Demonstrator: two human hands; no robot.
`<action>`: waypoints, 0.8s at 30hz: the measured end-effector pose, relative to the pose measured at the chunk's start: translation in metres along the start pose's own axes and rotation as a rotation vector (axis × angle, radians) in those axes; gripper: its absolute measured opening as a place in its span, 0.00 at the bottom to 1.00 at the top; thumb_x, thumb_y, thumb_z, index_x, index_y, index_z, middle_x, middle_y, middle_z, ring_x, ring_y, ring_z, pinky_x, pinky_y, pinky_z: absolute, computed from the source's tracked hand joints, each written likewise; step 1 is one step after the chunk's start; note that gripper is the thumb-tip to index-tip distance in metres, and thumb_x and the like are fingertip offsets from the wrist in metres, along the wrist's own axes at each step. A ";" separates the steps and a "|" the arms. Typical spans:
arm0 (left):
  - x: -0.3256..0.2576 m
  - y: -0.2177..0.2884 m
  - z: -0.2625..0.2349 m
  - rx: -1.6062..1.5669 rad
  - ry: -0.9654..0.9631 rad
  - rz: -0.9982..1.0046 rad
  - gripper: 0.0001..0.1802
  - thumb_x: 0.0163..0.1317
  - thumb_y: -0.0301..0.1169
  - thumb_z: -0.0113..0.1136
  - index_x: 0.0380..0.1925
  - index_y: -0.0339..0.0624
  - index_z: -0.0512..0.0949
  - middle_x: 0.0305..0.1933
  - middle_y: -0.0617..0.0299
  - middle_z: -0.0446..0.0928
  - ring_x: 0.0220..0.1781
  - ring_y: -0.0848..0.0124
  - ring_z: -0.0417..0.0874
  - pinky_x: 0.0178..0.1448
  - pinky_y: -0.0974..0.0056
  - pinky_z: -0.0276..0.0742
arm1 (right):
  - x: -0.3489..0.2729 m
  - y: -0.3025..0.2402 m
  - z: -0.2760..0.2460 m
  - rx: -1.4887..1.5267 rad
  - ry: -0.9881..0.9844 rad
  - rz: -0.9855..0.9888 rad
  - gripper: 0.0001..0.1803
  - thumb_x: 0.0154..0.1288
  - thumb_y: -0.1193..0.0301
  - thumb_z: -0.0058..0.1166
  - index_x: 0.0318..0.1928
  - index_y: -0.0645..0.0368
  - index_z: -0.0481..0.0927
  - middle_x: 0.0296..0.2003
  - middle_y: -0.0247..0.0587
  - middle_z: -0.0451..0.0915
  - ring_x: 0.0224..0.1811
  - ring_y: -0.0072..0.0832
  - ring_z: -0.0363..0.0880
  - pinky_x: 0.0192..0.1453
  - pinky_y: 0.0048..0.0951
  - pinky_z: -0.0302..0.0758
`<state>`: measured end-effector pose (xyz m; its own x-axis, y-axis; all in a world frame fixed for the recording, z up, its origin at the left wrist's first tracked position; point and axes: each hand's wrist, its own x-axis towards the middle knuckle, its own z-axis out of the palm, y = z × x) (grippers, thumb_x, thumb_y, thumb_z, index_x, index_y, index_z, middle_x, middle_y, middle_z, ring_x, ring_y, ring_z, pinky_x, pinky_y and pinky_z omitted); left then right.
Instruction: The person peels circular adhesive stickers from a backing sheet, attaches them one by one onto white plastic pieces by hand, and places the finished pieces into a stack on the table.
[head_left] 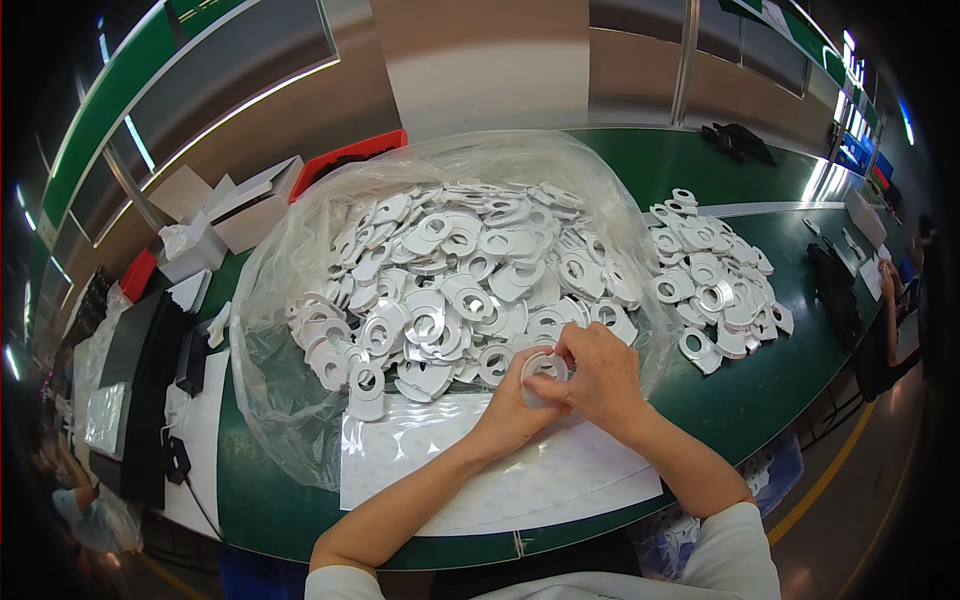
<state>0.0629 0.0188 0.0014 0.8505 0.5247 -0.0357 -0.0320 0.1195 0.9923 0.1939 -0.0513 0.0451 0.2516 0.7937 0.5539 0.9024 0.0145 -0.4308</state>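
Note:
Both hands meet over the near edge of a big heap of white plastic parts (pixel 465 265), each a flat tab with a round ring. My left hand (pixel 508 414) is closed around one white ring-shaped plastic part (pixel 537 364) from the left and below. On its right side, my right hand (pixel 605 378) pinches the same part with bent fingers. Some of the part is hidden by the fingers. The heap lies on a clear plastic bag (pixel 275 330) spread open over the green table (pixel 270 515). Beneath my forearms is a white sheet (pixel 590 480).
A smaller pile of the same parts (pixel 720 270) lies right of the bag. At left are white cartons (pixel 250 210), a red bin (pixel 350 158) and a black box (pixel 190 360). A dark cloth (pixel 738 142) sits far right. Another person's arm (pixel 890 310) shows at the right edge.

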 end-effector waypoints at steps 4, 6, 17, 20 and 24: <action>0.002 -0.005 0.000 0.062 0.049 0.116 0.41 0.50 0.22 0.66 0.63 0.49 0.57 0.44 0.60 0.75 0.45 0.75 0.77 0.51 0.71 0.72 | 0.004 0.012 -0.012 0.052 -0.129 -0.046 0.20 0.44 0.59 0.70 0.27 0.58 0.74 0.20 0.35 0.74 0.22 0.28 0.72 0.25 0.28 0.69; 0.003 -0.008 -0.004 0.023 0.049 0.071 0.41 0.49 0.23 0.67 0.63 0.49 0.57 0.45 0.60 0.75 0.46 0.74 0.77 0.52 0.70 0.72 | 0.010 0.018 -0.017 0.324 -0.346 0.097 0.16 0.49 0.64 0.68 0.30 0.60 0.76 0.23 0.36 0.77 0.25 0.22 0.74 0.28 0.25 0.71; 0.000 0.009 -0.001 -0.036 0.058 -0.043 0.42 0.49 0.26 0.70 0.62 0.48 0.57 0.44 0.61 0.75 0.44 0.76 0.78 0.47 0.71 0.75 | 0.005 0.033 0.014 0.648 -0.336 0.385 0.08 0.59 0.71 0.58 0.30 0.63 0.75 0.23 0.28 0.75 0.24 0.13 0.69 0.29 0.17 0.67; 0.000 0.016 -0.003 -0.115 -0.019 -0.133 0.43 0.49 0.30 0.71 0.63 0.45 0.55 0.45 0.59 0.73 0.44 0.74 0.77 0.45 0.69 0.76 | 0.007 0.047 0.029 0.779 -0.269 0.402 0.08 0.60 0.70 0.57 0.29 0.62 0.75 0.23 0.29 0.75 0.24 0.13 0.69 0.28 0.17 0.67; -0.007 0.045 -0.018 0.254 -0.014 0.081 0.46 0.56 0.39 0.65 0.67 0.38 0.48 0.62 0.41 0.61 0.61 0.61 0.67 0.52 0.63 0.74 | 0.021 0.059 0.019 0.889 0.089 0.455 0.08 0.62 0.71 0.56 0.29 0.61 0.75 0.23 0.26 0.73 0.24 0.12 0.67 0.28 0.16 0.64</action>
<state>0.0458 0.0354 0.0445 0.8580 0.5118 0.0447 0.0311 -0.1386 0.9899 0.2453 -0.0226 0.0177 0.5658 0.7891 0.2391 0.1331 0.1988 -0.9710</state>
